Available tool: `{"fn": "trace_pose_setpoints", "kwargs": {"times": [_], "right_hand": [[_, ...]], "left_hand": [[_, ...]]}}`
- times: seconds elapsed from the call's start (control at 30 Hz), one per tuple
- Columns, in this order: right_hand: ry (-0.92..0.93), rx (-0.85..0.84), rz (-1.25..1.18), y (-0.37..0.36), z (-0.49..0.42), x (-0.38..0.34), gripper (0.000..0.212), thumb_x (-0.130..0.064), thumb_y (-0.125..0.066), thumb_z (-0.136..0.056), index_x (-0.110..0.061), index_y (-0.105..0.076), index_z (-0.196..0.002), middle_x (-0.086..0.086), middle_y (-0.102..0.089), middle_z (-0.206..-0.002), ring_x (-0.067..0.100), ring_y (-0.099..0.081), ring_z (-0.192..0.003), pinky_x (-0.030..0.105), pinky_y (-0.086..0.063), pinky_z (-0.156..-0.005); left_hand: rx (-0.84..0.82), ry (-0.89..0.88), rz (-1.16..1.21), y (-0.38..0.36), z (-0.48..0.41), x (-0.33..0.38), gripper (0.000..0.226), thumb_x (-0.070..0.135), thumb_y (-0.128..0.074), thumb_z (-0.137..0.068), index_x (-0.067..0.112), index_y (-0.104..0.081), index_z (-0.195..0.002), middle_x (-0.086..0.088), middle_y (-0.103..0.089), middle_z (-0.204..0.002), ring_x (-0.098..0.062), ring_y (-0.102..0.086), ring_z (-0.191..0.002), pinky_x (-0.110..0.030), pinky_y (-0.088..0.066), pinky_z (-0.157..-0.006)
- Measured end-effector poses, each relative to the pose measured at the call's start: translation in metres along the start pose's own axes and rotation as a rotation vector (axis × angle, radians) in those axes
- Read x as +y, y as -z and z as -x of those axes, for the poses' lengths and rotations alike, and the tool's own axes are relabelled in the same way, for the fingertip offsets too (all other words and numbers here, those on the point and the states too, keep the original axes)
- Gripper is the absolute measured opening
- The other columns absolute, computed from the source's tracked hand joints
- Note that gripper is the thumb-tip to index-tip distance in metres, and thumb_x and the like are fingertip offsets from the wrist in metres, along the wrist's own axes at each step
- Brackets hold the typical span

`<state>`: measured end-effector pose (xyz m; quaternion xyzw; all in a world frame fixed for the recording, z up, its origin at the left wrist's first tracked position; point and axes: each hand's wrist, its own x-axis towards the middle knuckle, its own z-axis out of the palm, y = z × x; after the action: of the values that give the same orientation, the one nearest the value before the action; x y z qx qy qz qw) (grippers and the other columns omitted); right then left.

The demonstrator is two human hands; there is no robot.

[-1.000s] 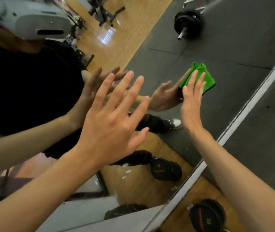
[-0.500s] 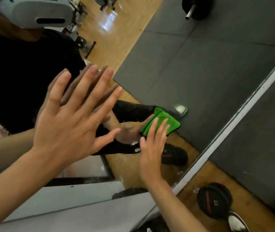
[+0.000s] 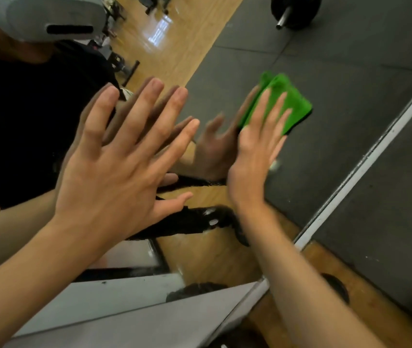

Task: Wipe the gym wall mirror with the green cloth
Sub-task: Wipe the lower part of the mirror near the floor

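The wall mirror (image 3: 338, 79) fills most of the view and shows my own reflection and the gym floor. A folded green cloth (image 3: 292, 101) lies flat against the glass under my right hand (image 3: 257, 151), whose straight fingers press it on; the hand is motion-blurred. My left hand (image 3: 122, 167) is spread wide with straight fingers against or just off the glass, left of the cloth, holding nothing. Reflected hands meet both of mine.
The mirror's pale lower frame (image 3: 365, 169) runs diagonally at the right, with dark rubber matting (image 3: 395, 222) and a strip of wood floor (image 3: 330, 267) beyond it. A barbell plate (image 3: 295, 11) shows reflected at the top. A grey ledge (image 3: 114, 320) sits lower left.
My right hand has slid the cloth back up and to the right across the glass after dipping low half a second ago. My left hand has stayed spread and shifted slightly right.
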<state>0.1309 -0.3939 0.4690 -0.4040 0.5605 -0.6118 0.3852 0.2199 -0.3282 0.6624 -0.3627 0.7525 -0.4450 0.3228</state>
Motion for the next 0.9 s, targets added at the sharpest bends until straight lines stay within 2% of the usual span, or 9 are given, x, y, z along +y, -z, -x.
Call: {"fn": "trace_pose_setpoints", "kwargs": {"times": [0.13,0.2,0.33,0.43,0.53,0.67,0.77,0.83,0.9], "right_hand": [[0.246,-0.305,0.095,-0.019,0.167,0.033,0.058,-0.04,-0.02,-0.113,-0.029,-0.005,-0.168,0.007,0.008,-0.176,0.039,0.007,-0.161,0.066,0.0,-0.125],[0.283,-0.408,0.149,-0.012,0.19,0.053,0.057,-0.043,-0.016,-0.114,-0.034,-0.001,-0.168,0.003,0.006,-0.176,0.036,0.005,-0.161,0.063,-0.007,-0.123],[0.216,-0.242,0.095,-0.001,0.091,0.029,0.058,-0.042,-0.015,-0.112,-0.036,0.008,-0.165,0.002,0.015,-0.175,0.033,0.014,-0.161,0.068,0.002,-0.126],[0.132,-0.059,-0.051,0.017,-0.013,0.0,0.061,-0.039,-0.016,-0.109,-0.021,-0.009,-0.168,0.008,0.004,-0.176,0.03,0.013,-0.161,0.067,0.008,-0.124],[0.173,-0.005,-0.02,0.01,-0.016,-0.006,0.062,-0.031,-0.022,-0.108,-0.015,-0.015,-0.167,0.013,-0.001,-0.175,0.034,0.009,-0.161,0.067,0.009,-0.124],[0.322,-0.265,0.133,-0.015,0.141,0.045,0.07,-0.031,-0.034,-0.106,-0.025,0.0,-0.167,0.009,0.009,-0.175,0.04,0.005,-0.161,0.065,0.002,-0.127],[0.329,-0.55,0.222,-0.004,0.225,0.091,0.056,-0.042,-0.012,-0.114,-0.034,0.003,-0.167,0.001,0.011,-0.176,0.032,0.009,-0.161,0.06,-0.014,-0.119],[0.371,-0.579,0.256,-0.001,0.21,0.1,0.054,-0.044,-0.005,-0.114,-0.037,0.008,-0.166,-0.003,0.016,-0.175,0.029,0.013,-0.161,0.06,-0.014,-0.118],[0.38,-0.456,0.23,0.0,0.158,0.086,0.056,-0.041,-0.006,-0.113,-0.035,0.009,-0.166,0.001,0.019,-0.174,0.032,0.015,-0.161,0.064,-0.007,-0.124]], "left_hand": [[0.019,-0.005,0.032,0.003,-0.001,0.0,0.089,0.075,-0.023,-0.104,0.015,-0.018,-0.17,-0.016,-0.001,-0.177,-0.039,0.0,-0.163,-0.061,0.0,-0.127],[0.014,-0.004,0.041,0.001,0.0,0.0,0.089,0.076,-0.02,-0.104,0.016,-0.016,-0.17,-0.015,0.001,-0.178,-0.038,0.002,-0.164,-0.06,0.002,-0.127],[0.006,-0.007,0.037,-0.002,-0.001,-0.001,0.086,0.071,-0.022,-0.104,0.017,-0.009,-0.171,-0.014,0.009,-0.177,-0.038,0.008,-0.163,-0.058,0.01,-0.125],[0.009,-0.003,0.053,-0.002,0.0,0.0,0.082,0.063,-0.025,-0.106,0.016,-0.006,-0.171,-0.015,0.011,-0.177,-0.039,0.008,-0.163,-0.058,0.011,-0.125],[-0.002,0.002,0.029,0.0,0.0,0.0,0.079,0.058,-0.027,-0.107,0.016,-0.005,-0.171,-0.016,0.012,-0.177,-0.039,0.008,-0.163,-0.059,0.009,-0.125],[0.003,0.002,0.011,0.001,0.002,0.001,0.077,0.057,-0.026,-0.108,0.018,-0.006,-0.171,-0.015,0.009,-0.177,-0.039,0.008,-0.163,-0.058,0.012,-0.125],[-0.016,0.0,0.03,0.002,0.0,0.002,0.077,0.058,-0.027,-0.108,0.018,-0.005,-0.171,-0.015,0.01,-0.177,-0.038,0.009,-0.163,-0.058,0.011,-0.125],[-0.009,0.003,0.023,0.002,0.001,0.001,0.078,0.059,-0.029,-0.108,0.019,-0.005,-0.171,-0.015,0.009,-0.177,-0.038,0.008,-0.163,-0.058,0.009,-0.126],[0.004,-0.003,0.03,0.001,0.0,0.0,0.078,0.06,-0.029,-0.108,0.019,-0.006,-0.171,-0.014,0.008,-0.177,-0.038,0.007,-0.163,-0.058,0.01,-0.125]]}}
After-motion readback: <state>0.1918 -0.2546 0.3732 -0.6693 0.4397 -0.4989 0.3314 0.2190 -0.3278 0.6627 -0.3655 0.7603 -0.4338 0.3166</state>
